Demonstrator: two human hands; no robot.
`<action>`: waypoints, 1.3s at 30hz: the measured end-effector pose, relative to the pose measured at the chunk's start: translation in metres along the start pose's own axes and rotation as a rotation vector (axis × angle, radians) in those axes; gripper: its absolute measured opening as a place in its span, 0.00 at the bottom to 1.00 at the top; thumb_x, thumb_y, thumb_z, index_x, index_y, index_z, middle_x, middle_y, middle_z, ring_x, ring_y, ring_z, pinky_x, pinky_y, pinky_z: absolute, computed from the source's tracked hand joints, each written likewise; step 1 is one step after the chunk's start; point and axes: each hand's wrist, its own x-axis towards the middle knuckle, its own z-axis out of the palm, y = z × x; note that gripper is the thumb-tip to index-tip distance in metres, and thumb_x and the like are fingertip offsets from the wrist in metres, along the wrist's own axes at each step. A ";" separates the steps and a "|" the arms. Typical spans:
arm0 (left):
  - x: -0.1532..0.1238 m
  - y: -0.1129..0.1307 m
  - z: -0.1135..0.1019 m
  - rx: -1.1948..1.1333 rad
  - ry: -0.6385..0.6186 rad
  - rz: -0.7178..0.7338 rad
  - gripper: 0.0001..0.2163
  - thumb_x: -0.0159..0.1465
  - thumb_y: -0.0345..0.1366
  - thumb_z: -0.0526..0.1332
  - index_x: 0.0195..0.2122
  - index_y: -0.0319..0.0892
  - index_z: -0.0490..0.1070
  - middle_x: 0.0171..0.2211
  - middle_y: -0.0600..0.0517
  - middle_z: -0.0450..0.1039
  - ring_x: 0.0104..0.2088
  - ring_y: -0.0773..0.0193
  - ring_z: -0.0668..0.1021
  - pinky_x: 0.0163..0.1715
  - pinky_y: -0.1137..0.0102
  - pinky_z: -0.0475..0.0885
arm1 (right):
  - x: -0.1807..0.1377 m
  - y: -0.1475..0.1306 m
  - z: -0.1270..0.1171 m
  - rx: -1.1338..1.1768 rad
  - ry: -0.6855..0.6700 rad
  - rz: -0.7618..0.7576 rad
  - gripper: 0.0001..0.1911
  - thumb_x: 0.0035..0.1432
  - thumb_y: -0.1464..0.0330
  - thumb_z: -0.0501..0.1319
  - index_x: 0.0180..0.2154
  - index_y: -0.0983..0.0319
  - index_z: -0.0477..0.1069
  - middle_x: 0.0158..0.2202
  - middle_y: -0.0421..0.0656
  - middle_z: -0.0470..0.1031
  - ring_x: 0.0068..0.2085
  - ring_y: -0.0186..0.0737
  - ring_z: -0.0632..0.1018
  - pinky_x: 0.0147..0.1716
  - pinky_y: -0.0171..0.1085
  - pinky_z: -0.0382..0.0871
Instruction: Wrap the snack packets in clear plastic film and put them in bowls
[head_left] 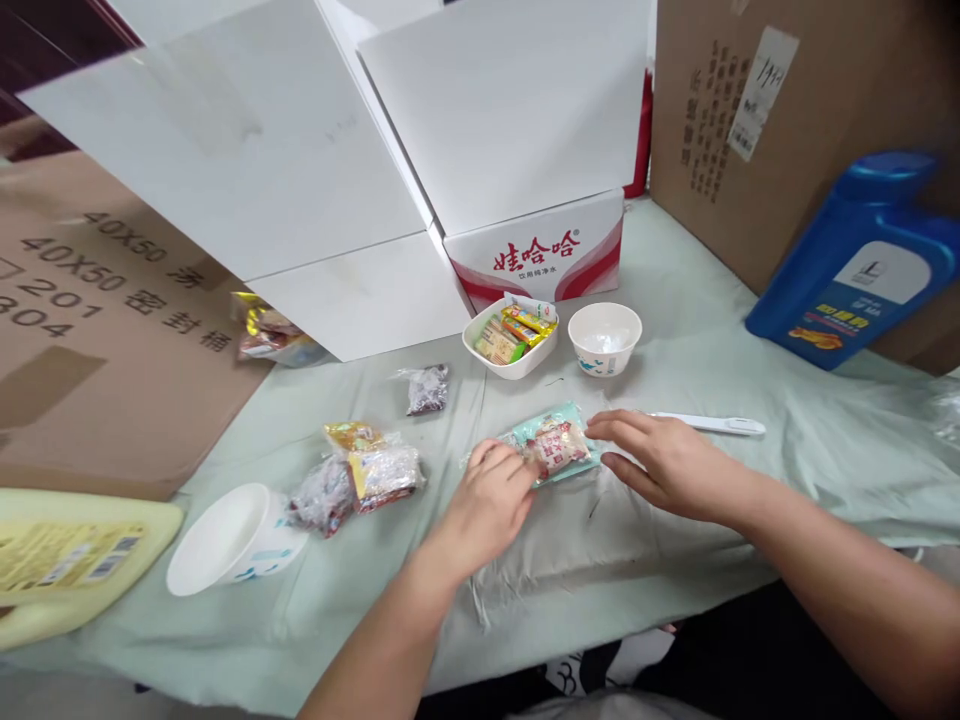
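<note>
A pale teal snack packet (556, 445) with a clear window and red print lies flat on the cloth between my two hands. My left hand (491, 500) is at its left end, fingers curled and closed on the edge; the fingertips are partly hidden. At the right end, my right hand (664, 462) reaches over with fingers stretched and apart, the fingertips at the packet's edge. A white plastic knife-like tool (716, 424) lies just beyond the right hand. Behind the packet stand a white bowl of small wrapped snacks (512, 368) and a white paper bowl (606, 340).
Several wrapped snacks (384, 470) lie left of my hands, by a tipped paper bowl (236, 540). A small clear packet (427, 390) sits farther back. White boxes (532, 260) and cardboard cartons (97, 330) wall the table. At right stands a blue bottle (855, 270).
</note>
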 end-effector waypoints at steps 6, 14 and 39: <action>-0.011 0.029 -0.014 -0.285 -0.247 0.176 0.05 0.64 0.30 0.58 0.33 0.43 0.73 0.29 0.54 0.72 0.32 0.65 0.75 0.38 0.68 0.71 | -0.001 -0.011 0.005 -0.237 -0.617 0.183 0.13 0.65 0.70 0.53 0.32 0.61 0.75 0.29 0.44 0.79 0.31 0.43 0.80 0.29 0.36 0.64; -0.004 0.018 0.006 -0.037 -0.042 -0.104 0.08 0.67 0.30 0.53 0.40 0.45 0.72 0.35 0.49 0.75 0.35 0.59 0.77 0.36 0.65 0.74 | 0.001 0.001 0.014 -0.335 -0.434 0.072 0.03 0.55 0.70 0.66 0.32 0.63 0.76 0.34 0.49 0.77 0.40 0.48 0.77 0.38 0.40 0.69; 0.019 -0.065 0.002 -0.171 0.335 -0.526 0.14 0.69 0.40 0.49 0.34 0.44 0.72 0.31 0.50 0.76 0.34 0.59 0.77 0.38 0.67 0.72 | 0.003 0.030 0.032 -0.163 -0.450 0.289 0.51 0.42 0.58 0.74 0.65 0.66 0.59 0.67 0.62 0.53 0.52 0.63 0.76 0.48 0.50 0.73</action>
